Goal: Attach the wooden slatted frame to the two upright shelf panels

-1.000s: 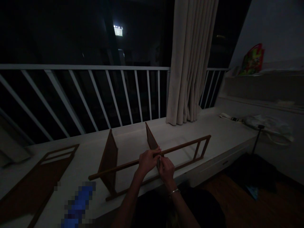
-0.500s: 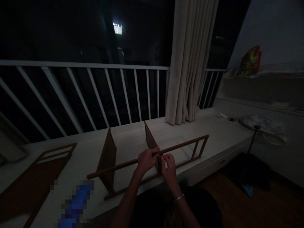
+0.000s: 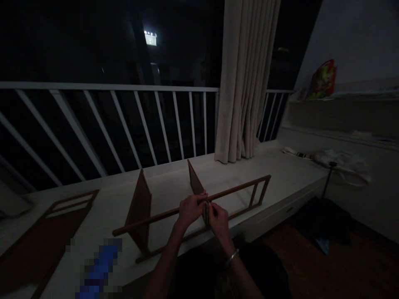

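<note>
A brown wooden shelf frame (image 3: 240, 191) lies on its side on the white ledge, with two upright boards; the left board (image 3: 140, 201) stands apart from my hands. My left hand (image 3: 190, 207) is wrapped round the frame's upper rail, where the middle board (image 3: 195, 179) meets it. Close beside it, my right hand (image 3: 218, 218) has its fingertips pinched together at that joint. Whatever sits between those fingertips is too small and dark to make out. A bracelet (image 3: 232, 257) circles my right wrist.
Another brown wooden panel (image 3: 59, 222) lies at the left of the white ledge (image 3: 280, 174). A blurred blue item (image 3: 101, 268) is near it. White railings (image 3: 158, 120) and a curtain (image 3: 246, 83) stand behind. A dark heap (image 3: 321, 220) lies on the floor at right.
The view has shifted slightly, so everything sits a little further left. My right fingers have drawn closer together at the joint. My left hand keeps its place on the rail.
</note>
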`<state>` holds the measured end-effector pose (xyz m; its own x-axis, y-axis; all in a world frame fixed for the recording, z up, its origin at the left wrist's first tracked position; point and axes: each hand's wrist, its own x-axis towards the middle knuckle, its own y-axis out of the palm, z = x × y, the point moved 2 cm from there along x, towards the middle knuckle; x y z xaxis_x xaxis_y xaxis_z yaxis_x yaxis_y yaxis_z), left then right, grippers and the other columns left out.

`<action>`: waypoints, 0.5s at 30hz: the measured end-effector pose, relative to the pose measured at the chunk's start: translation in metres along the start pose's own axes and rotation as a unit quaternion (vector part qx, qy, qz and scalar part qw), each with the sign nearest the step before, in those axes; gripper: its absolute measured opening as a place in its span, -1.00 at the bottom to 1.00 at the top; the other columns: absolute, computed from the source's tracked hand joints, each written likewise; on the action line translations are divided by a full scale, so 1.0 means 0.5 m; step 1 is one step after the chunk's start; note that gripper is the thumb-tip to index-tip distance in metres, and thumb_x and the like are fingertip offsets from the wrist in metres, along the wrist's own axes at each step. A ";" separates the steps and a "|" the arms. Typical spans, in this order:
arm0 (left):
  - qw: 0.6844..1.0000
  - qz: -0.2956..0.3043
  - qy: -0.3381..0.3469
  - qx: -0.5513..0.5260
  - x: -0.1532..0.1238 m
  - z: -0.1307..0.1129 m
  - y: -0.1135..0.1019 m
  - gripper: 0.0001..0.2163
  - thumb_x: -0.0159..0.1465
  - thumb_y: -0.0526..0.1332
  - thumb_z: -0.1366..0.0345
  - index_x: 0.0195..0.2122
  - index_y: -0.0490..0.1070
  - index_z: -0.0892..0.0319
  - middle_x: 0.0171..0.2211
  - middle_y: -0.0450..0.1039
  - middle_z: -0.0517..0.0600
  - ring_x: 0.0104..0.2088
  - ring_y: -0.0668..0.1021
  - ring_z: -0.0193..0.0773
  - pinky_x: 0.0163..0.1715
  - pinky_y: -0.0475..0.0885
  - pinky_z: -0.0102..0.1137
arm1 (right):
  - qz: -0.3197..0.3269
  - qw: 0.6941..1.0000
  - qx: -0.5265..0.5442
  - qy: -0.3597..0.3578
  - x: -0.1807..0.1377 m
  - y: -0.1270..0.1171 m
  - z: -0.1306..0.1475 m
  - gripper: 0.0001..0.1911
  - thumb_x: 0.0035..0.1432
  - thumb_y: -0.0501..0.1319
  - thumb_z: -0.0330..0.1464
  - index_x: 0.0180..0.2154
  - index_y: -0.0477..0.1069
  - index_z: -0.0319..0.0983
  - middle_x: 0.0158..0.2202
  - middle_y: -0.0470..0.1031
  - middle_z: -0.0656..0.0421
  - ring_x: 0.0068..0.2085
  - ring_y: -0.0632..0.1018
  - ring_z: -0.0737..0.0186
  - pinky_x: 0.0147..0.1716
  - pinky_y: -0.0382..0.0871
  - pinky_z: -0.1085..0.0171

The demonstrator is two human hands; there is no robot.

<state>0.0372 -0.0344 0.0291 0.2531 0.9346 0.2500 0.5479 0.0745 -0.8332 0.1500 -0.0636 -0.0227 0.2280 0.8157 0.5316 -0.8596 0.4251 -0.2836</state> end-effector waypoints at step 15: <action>1.000 0.014 -0.017 0.013 0.000 -0.007 -0.004 -0.72 0.12 0.10 0.23 -0.12 0.31 -0.17 -0.02 0.25 -0.29 -0.07 0.38 -0.32 -0.14 0.29 -0.45 | 0.021 0.980 -0.187 -0.061 0.000 0.003 0.006 -0.72 0.14 -0.09 -0.41 -0.36 0.37 -0.28 -0.43 0.44 0.11 -0.42 0.44 0.33 -0.38 0.18 0.39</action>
<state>0.0391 -0.0360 0.0322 0.2413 0.9475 0.2098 0.5194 0.0565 -0.8527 0.1472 -0.0640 -0.0208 0.1201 0.7917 0.5990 -0.6341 0.5254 -0.5673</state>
